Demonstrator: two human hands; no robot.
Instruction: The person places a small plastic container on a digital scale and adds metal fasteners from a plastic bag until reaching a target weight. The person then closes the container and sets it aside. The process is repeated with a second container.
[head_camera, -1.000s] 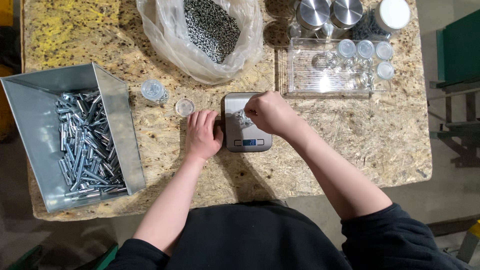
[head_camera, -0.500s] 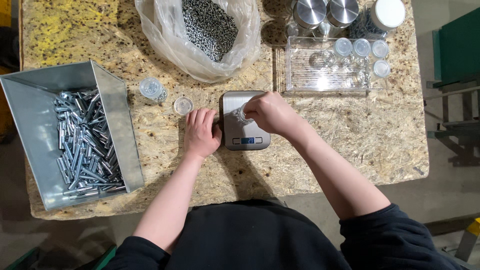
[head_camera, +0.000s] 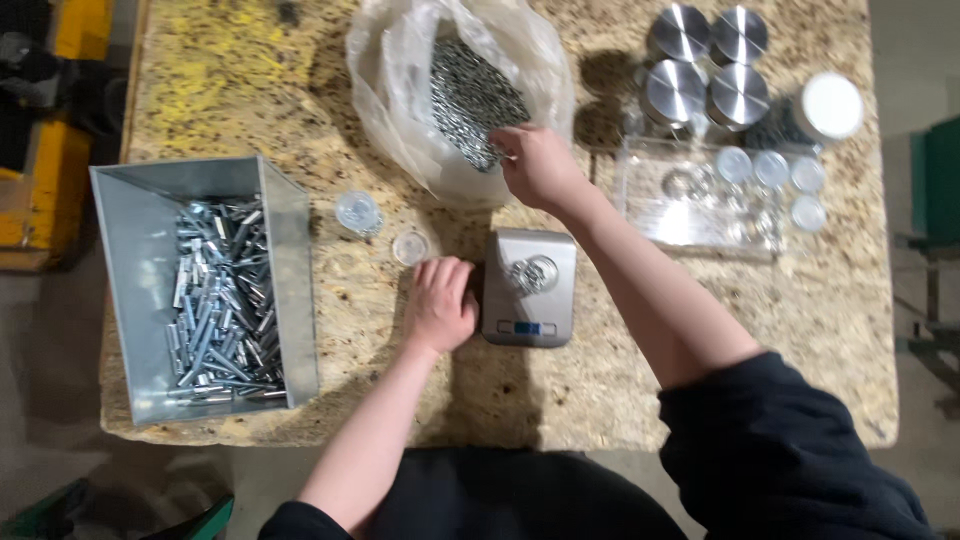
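A small silver scale (head_camera: 529, 288) sits mid-table with a little clear round jar (head_camera: 537, 273) on its platform. My left hand (head_camera: 440, 304) rests on the tabletop just left of the scale, fingers curled, holding nothing that I can see. My right hand (head_camera: 537, 166) reaches up to the mouth of a clear plastic bag (head_camera: 400, 90) full of small grey metal parts (head_camera: 472, 95). Its fingers touch the pile. Whether they pinch any parts is hidden.
A grey metal bin (head_camera: 130, 290) of silver bolts stands at the left. A small clear jar (head_camera: 357, 212) and a round lid (head_camera: 410, 246) lie beside it. A clear tray (head_camera: 690, 215) of small jars and several metal-lidded canisters (head_camera: 706, 65) sit at the back right.
My right hand has left the jar on the scale and moved up to the bag of metal parts. The left hand has stayed beside the scale.
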